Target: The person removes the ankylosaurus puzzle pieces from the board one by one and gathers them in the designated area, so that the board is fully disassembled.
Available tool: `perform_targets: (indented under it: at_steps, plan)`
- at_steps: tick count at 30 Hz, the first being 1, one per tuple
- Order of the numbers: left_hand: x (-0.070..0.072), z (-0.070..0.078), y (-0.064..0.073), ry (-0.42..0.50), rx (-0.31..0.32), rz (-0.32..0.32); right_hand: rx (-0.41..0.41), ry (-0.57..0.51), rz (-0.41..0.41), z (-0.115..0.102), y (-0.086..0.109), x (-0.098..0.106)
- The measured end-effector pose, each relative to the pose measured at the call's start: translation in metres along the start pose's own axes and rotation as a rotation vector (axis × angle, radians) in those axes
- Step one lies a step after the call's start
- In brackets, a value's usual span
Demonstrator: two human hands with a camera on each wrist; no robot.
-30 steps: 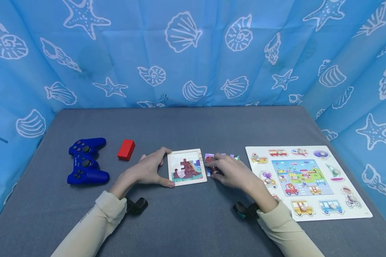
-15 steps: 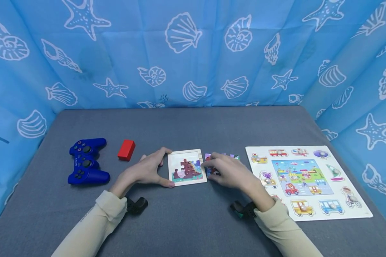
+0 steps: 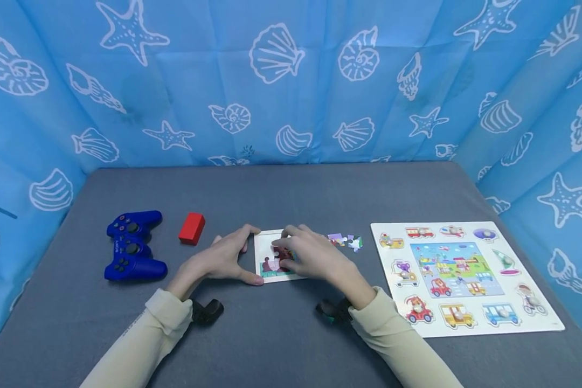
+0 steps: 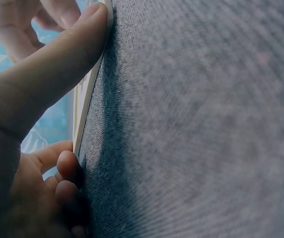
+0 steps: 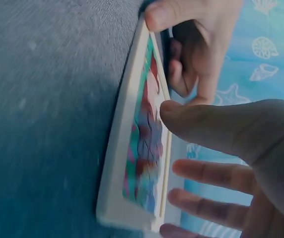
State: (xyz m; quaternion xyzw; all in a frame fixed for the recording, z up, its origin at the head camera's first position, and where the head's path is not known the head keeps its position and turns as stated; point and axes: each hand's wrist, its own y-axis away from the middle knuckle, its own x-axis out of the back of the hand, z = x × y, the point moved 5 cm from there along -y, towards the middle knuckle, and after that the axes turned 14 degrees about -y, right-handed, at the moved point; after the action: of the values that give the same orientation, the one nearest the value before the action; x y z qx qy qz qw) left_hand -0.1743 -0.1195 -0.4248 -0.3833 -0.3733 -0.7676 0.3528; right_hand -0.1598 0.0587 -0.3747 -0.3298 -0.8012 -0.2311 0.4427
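Note:
A small framed jigsaw puzzle (image 3: pixel 267 278) lies in the middle of the table, partly filled with brown, pink and green pieces. My left hand (image 3: pixel 225 256) grips its left side, thumb at the near corner and fingers at the far corner. Over the frame is my right hand (image 3: pixel 315 253), thumb and index finger around a dark brown puzzle piece (image 3: pixel 282 251). In the right wrist view the thumb hides the index finger and most of that pinch; other fingers spread beside it. Loose puzzle pieces (image 3: pixel 337 238) lie right of the frame, some possibly hidden under the hand.
To the left lie a blue game controller (image 3: pixel 134 245) and a red block (image 3: pixel 192 228). A large white knob puzzle board (image 3: pixel 388 280) with vehicle pictures occupies the right side. A blue shell-patterned curtain (image 3: pixel 315 108) hangs behind the grey table (image 3: pixel 252 199).
My right hand has moved left from the loose pieces to over the framed puzzle, uncovering some loose pieces. My left hand keeps its grip on the frame.

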Motion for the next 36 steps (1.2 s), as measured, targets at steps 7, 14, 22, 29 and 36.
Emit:
perform_targets:
  at_steps: [7,14,22,29,36]
  plan:
    - [0.0011,0.0004,0.0009,0.003,-0.007,0.004,0.004,0.034,-0.047,-0.0017,-0.0088,-0.0101]
    - [0.0014,0.0008,0.0006,0.001,-0.006,0.003,0.008,0.001,-0.019,-0.0022,-0.0092,-0.0093]
    - [0.0004,0.0003,0.0003,0.003,-0.008,0.008,0.038,-0.063,0.038,-0.0044,-0.0092,-0.0059]
    - [0.0014,0.0006,0.0005,0.0,-0.009,0.01,0.044,-0.072,0.046,-0.0049,-0.0098,-0.0059]
    - [0.0012,0.001,0.0004,0.0,-0.008,0.01,0.041,-0.093,0.019,-0.0051,-0.0096,-0.0075]
